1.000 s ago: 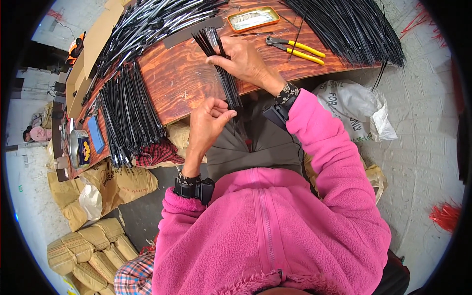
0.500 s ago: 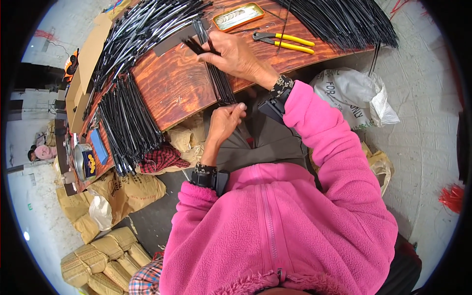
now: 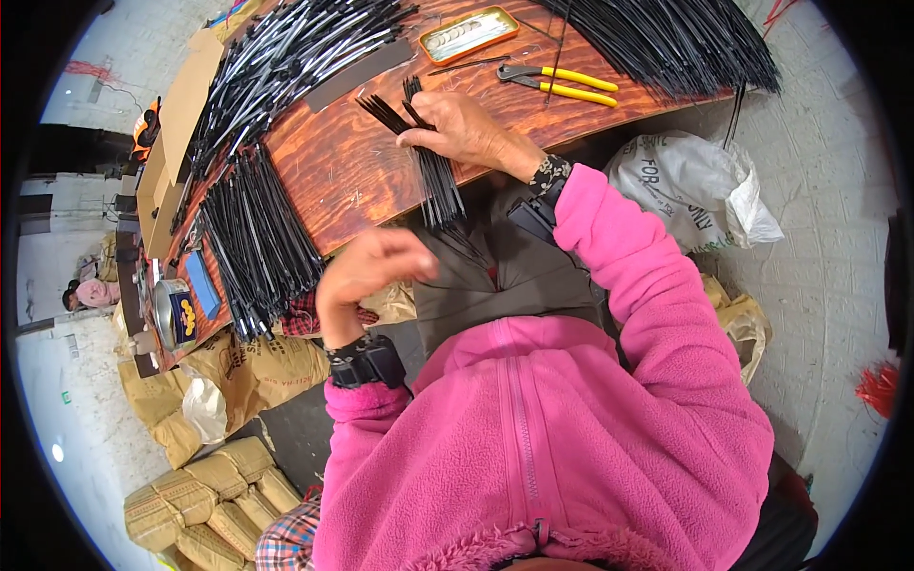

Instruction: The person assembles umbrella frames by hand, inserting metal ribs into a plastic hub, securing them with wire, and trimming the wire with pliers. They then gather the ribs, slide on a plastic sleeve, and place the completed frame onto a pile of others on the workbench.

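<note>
My right hand (image 3: 466, 131) is closed around a bundle of thin black rods (image 3: 438, 186) at the near edge of the wooden table (image 3: 347, 157). Some of the rods fan out past my thumb toward the far left, and the rest hang down over the edge toward my lap. To the lower left, apart from the bundle, is my left hand (image 3: 367, 276). Its fingers are blurred but look loosely spread, with nothing visible in them. Beyond it to the left lies a thick pile of similar black rods (image 3: 257, 243).
A larger heap of rods (image 3: 295, 57) covers the far left, another pile (image 3: 666, 43) the far right. Yellow-handled pincers (image 3: 562, 84) lie near a shallow orange-rimmed tray (image 3: 468, 34). A tin (image 3: 176, 314) and a blue block (image 3: 202, 285) stand left; a white sack (image 3: 685, 186) hangs right.
My left hand has let go of the bundle's lower end and moved left and down. The lower rods now spread apart. My right hand still grips them, slightly further right and nearer.
</note>
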Available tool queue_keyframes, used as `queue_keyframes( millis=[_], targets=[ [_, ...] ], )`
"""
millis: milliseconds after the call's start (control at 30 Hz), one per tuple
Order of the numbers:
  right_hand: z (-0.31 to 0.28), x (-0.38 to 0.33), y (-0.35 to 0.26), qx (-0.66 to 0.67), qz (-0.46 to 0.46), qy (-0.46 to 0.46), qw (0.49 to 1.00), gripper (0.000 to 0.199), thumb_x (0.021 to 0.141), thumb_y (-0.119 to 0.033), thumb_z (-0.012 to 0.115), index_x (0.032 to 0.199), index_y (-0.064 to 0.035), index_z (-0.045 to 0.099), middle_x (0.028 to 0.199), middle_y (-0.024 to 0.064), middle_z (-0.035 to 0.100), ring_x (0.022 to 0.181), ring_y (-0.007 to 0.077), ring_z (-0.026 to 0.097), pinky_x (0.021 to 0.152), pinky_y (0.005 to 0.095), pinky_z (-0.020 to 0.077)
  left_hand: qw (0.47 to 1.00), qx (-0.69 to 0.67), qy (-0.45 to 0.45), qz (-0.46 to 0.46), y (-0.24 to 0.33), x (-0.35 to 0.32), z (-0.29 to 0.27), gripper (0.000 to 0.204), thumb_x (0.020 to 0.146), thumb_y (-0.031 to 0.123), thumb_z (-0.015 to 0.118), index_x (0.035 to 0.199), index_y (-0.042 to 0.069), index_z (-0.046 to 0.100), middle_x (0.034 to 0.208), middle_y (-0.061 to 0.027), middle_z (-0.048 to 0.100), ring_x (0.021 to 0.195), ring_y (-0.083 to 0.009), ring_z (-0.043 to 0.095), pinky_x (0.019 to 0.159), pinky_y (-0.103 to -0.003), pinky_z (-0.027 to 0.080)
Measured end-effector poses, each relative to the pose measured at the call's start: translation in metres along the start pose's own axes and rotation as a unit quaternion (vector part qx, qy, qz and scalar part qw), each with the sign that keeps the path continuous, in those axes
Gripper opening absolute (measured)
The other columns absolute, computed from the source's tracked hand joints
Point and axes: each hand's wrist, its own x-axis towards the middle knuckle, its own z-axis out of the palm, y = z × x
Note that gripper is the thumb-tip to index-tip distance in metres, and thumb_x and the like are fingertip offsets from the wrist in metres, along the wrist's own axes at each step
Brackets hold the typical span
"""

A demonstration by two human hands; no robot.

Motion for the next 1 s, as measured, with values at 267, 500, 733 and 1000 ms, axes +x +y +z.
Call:
queue_keyframes(
  millis=[267, 500, 733, 1000],
  targets=[
    [0.005, 0.005, -0.001, 0.040, -0.062, -0.044, 0.996, 0.033, 0.082, -0.028, 0.076, 0.089, -0.0012, 0.058, 0.075, 0.0148, 0.056, 0.069, 0.0325, 0.057, 0.063, 0.0397, 0.0459, 0.860, -0.094, 0.400, 0.302, 0.045, 0.051, -0.014, 0.019, 0.089, 0.006, 0.069, 0.106, -0.001, 0.070, 0.095, -0.0032, 0.070, 0.083, -0.0095, 0.064, 0.075, -0.022, 0.051],
    [-0.004, 0.003, 0.003, 0.071, 0.015, -0.122, 0.990, 0.033, 0.081, -0.028, 0.075, 0.094, -0.0012, 0.061, 0.081, 0.0133, 0.057, 0.078, 0.0327, 0.058, 0.067, 0.0404, 0.0461, 0.874, -0.069, 0.368, 0.309, 0.044, 0.064, -0.014, 0.020, 0.088, 0.002, 0.069, 0.107, -0.003, 0.070, 0.096, -0.0035, 0.069, 0.084, -0.0087, 0.063, 0.075, -0.022, 0.050],
    [-0.009, 0.007, 0.002, 0.058, 0.003, -0.152, 0.987, 0.035, 0.079, -0.029, 0.076, 0.095, -0.0007, 0.063, 0.082, 0.0168, 0.061, 0.079, 0.0356, 0.061, 0.066, 0.0421, 0.0459, 0.873, -0.028, 0.363, 0.324, 0.044, 0.063, -0.009, 0.016, 0.086, 0.000, 0.070, 0.102, -0.004, 0.072, 0.092, -0.0035, 0.068, 0.083, -0.0084, 0.062, 0.074, -0.022, 0.049],
    [-0.011, 0.013, 0.000, 0.034, 0.034, -0.224, 0.973, 0.035, 0.075, -0.031, 0.078, 0.089, -0.0008, 0.068, 0.077, 0.0187, 0.065, 0.074, 0.0357, 0.064, 0.063, 0.0416, 0.0471, 0.863, 0.001, 0.359, 0.357, 0.036, 0.061, -0.011, 0.013, 0.085, -0.001, 0.071, 0.097, -0.004, 0.072, 0.088, -0.0017, 0.067, 0.080, -0.0071, 0.061, 0.069, -0.021, 0.048]
  ],
)
